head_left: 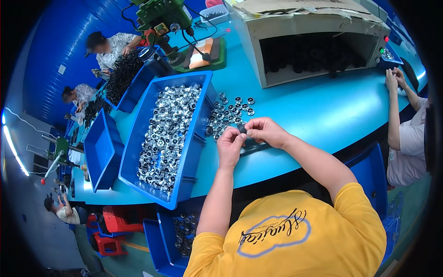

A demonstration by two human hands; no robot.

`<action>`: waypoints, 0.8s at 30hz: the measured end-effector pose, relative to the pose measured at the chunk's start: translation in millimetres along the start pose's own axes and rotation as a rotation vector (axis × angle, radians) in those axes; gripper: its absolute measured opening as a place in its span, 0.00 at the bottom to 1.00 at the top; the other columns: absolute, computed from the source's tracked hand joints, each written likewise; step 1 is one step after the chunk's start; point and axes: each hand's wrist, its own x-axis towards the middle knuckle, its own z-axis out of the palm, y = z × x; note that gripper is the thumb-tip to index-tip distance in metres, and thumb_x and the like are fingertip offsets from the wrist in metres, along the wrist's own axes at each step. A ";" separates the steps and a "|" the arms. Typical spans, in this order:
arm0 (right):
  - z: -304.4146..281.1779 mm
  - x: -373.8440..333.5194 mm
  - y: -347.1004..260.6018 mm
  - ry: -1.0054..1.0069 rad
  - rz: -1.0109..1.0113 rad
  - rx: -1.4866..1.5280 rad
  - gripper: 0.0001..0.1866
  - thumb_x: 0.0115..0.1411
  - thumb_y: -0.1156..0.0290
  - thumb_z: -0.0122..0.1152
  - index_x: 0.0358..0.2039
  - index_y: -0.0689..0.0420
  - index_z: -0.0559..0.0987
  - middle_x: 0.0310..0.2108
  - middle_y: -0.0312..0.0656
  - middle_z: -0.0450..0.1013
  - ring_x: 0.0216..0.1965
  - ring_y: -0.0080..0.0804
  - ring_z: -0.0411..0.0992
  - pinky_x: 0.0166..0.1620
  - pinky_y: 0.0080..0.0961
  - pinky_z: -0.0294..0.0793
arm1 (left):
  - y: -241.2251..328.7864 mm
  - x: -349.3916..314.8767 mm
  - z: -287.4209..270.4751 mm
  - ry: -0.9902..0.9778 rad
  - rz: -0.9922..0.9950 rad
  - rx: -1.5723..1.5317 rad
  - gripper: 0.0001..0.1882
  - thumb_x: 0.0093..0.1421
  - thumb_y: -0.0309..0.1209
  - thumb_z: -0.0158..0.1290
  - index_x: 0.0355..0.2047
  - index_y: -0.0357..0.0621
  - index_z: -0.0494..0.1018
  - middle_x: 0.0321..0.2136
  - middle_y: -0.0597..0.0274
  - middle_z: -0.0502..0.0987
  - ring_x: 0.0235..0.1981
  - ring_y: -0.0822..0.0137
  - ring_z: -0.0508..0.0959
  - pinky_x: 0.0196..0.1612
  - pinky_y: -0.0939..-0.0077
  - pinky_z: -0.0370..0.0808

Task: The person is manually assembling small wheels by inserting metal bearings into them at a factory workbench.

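Observation:
My left hand (229,145) and my right hand (268,132) meet over the table's near edge, fingertips pinched together. Between them is a small black part (242,129), mostly hidden by my fingers, so its exact kind does not show. Just beneath my hands a dark, flat-looking object (253,148) rests on the table, partly covered. Beyond and left of my fingers lie loose round silvery pieces with dark centres (238,106). Many similar pieces fill the large blue bin (189,159) to my left.
A pale metal box (255,51) holding dark parts stands at the back right. Behind the bin is a green press (159,16). Another blue bin (99,143) stands farther left, and one (159,244) sits below the table. A co-worker's hands (393,79) work at right; others sit left.

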 end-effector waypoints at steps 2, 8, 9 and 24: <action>-3.5 2.1 3.9 -0.017 0.017 0.024 0.11 0.63 0.61 0.71 0.37 0.55 0.81 0.28 0.28 0.71 0.26 0.14 0.64 0.28 0.16 0.62 | 0.8 -0.3 -0.8 -0.016 0.005 0.017 0.08 0.62 0.29 0.64 0.31 0.41 0.76 0.30 0.70 0.73 0.27 0.77 0.73 0.30 0.82 0.71; -5.3 3.2 4.3 -0.035 -0.033 -0.006 0.13 0.63 0.59 0.70 0.35 0.53 0.78 0.27 0.25 0.69 0.25 0.14 0.61 0.27 0.15 0.59 | 6.9 -2.7 5.8 -0.030 -0.058 -0.013 0.06 0.61 0.26 0.64 0.33 0.41 0.77 0.31 0.71 0.75 0.28 0.79 0.75 0.30 0.83 0.72; -4.3 3.0 2.6 -0.035 -0.045 -0.013 0.13 0.63 0.59 0.70 0.34 0.53 0.78 0.27 0.25 0.68 0.25 0.14 0.60 0.27 0.15 0.58 | 5.7 -3.0 5.1 -0.027 -0.057 -0.017 0.06 0.61 0.26 0.64 0.34 0.41 0.77 0.31 0.71 0.75 0.28 0.78 0.75 0.30 0.83 0.72; 1.8 1.3 4.9 0.172 -0.630 -0.677 0.13 0.54 0.71 0.75 0.41 0.54 0.83 0.31 0.31 0.72 0.27 0.23 0.70 0.30 0.22 0.70 | 8.3 -1.1 1.7 -0.021 -0.147 -0.263 0.10 0.68 0.30 0.57 0.44 0.36 0.77 0.28 0.66 0.76 0.26 0.77 0.74 0.31 0.78 0.76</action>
